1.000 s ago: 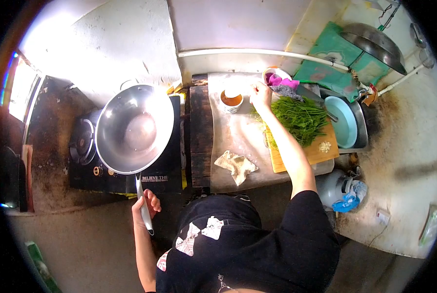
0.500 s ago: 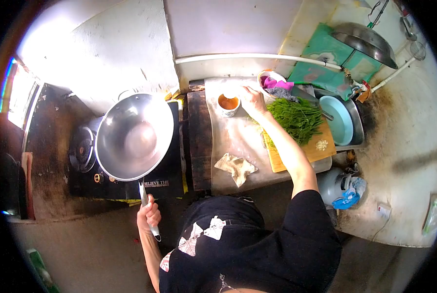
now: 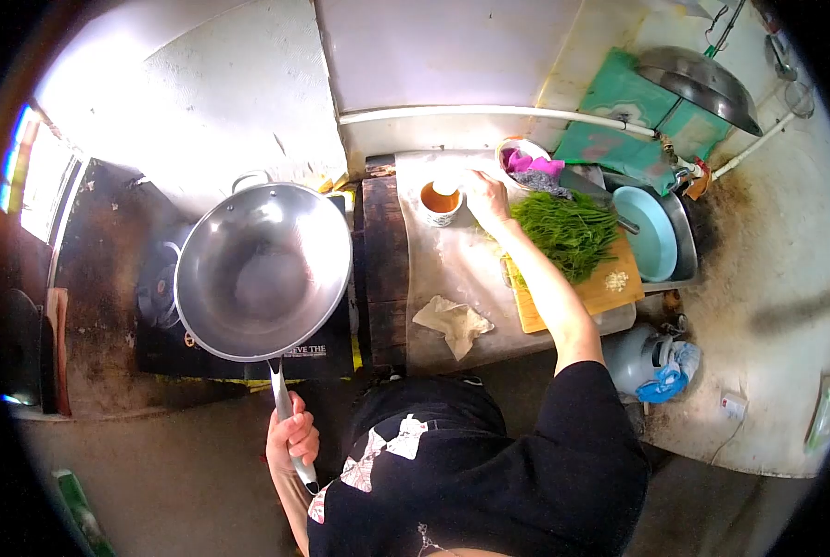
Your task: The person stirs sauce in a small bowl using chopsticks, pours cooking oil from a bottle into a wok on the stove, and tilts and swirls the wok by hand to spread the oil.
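My left hand is wrapped round the long metal handle of a wok. The wok has nothing visible in it and is held over the black stove. My right hand reaches out to a patterned cup of orange-brown liquid. Its fingers are closed on a small white thing over the cup's rim, perhaps a spoon; its shape is washed out by glare. Beside my right forearm, a heap of chopped greens and a little pile of minced pale bits lie on a wooden cutting board.
A crumpled cloth lies on the counter near its front edge. At the right, a blue basin sits in the metal sink. Behind the greens stands a tub with purple cloth. A gas cylinder stands below the counter.
The wok looks larger and has shifted a little right and nearer to me, with my left hand drawn back toward my body. My right hand stays by the cup.
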`<act>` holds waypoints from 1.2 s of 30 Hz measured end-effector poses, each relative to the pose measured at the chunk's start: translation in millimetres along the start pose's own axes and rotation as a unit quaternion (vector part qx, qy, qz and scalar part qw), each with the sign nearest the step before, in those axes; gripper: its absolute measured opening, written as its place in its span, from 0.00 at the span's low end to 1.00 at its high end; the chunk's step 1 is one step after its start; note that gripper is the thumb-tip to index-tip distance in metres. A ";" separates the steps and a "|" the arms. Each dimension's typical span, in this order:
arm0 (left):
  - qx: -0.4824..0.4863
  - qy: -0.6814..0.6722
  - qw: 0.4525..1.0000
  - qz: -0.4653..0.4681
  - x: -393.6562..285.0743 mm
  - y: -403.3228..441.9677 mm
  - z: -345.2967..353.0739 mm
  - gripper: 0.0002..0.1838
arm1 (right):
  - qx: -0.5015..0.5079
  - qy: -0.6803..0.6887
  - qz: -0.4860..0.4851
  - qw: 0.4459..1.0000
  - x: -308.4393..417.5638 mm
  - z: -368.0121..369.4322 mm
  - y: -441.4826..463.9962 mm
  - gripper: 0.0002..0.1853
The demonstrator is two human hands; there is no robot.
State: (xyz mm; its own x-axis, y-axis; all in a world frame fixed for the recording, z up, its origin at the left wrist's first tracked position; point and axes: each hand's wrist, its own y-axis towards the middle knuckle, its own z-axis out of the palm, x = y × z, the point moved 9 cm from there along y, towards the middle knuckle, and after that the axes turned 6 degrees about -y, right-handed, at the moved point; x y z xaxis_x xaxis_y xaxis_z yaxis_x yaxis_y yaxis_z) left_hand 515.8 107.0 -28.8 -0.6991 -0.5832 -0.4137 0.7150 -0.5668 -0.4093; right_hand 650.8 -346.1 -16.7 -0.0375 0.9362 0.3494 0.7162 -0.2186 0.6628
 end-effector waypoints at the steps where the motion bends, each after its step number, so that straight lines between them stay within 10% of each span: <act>1: -0.001 0.005 1.000 -0.004 2.1 -2.1 4.7 0.08 | 0.001 0.001 0.001 1.000 -2.0 1.9 -1.0 0.10; 19: -0.023 0.046 0.993 -0.111 46.3 12.9 46.4 0.10 | 0.043 0.121 0.172 0.977 -64.4 52.2 -24.9 0.05; 36: -0.046 0.091 0.987 -0.123 53.0 21.2 51.2 0.11 | 0.031 0.369 0.427 0.825 -103.0 73.1 -49.8 0.05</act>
State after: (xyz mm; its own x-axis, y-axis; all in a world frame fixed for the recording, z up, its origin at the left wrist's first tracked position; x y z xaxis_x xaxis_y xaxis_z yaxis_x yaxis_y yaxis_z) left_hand 494.2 34.3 -17.7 -0.8462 -0.3156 -0.4294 0.5268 -0.6170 -0.5846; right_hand 669.9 -411.5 -134.1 0.1026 0.0199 0.9945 0.7346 -0.6757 -0.0622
